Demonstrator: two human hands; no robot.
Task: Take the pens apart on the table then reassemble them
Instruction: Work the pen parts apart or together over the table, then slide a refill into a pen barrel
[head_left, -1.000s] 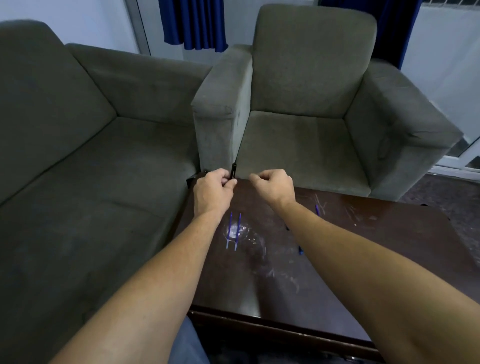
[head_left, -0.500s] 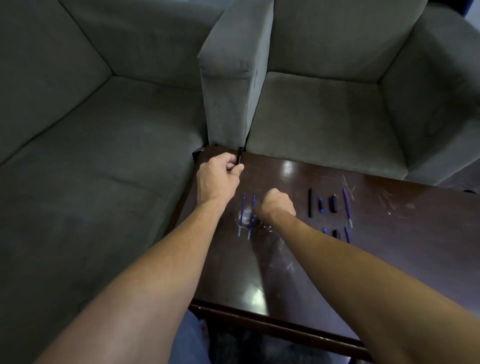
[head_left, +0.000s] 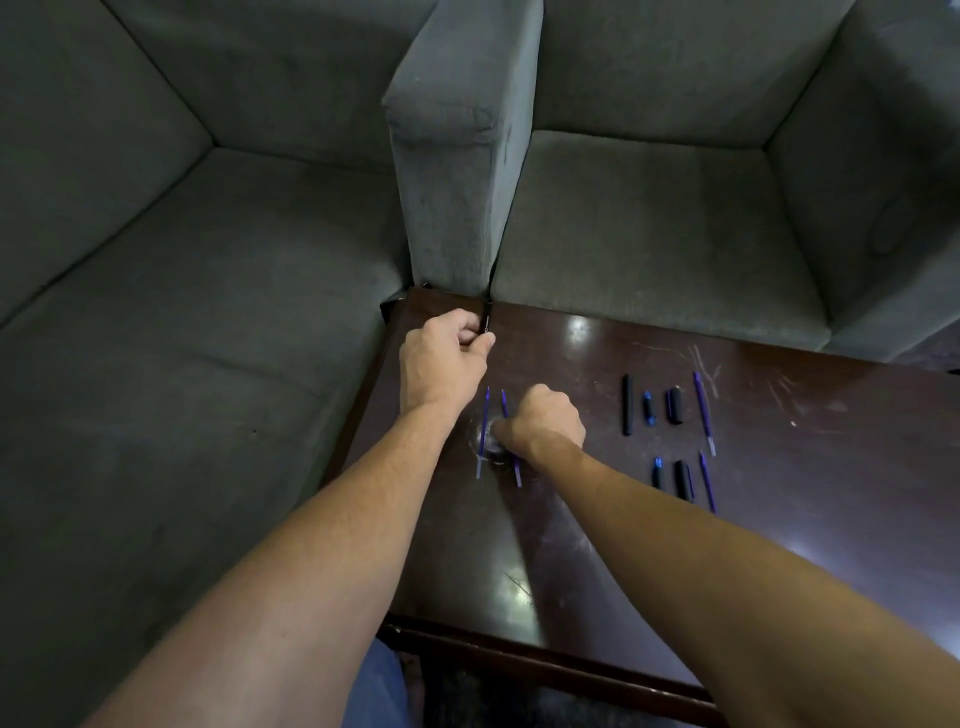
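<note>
Near the dark table's (head_left: 753, 545) far left corner, the left hand (head_left: 447, 358) pinches a black pen barrel (head_left: 487, 317) upright. The right hand (head_left: 545, 423) rests fisted over two blue refills (head_left: 484, 431) lying front-to-back; whether it grips one is unclear. To the right lie seven loose parts, bare tabletop beyond
</note>
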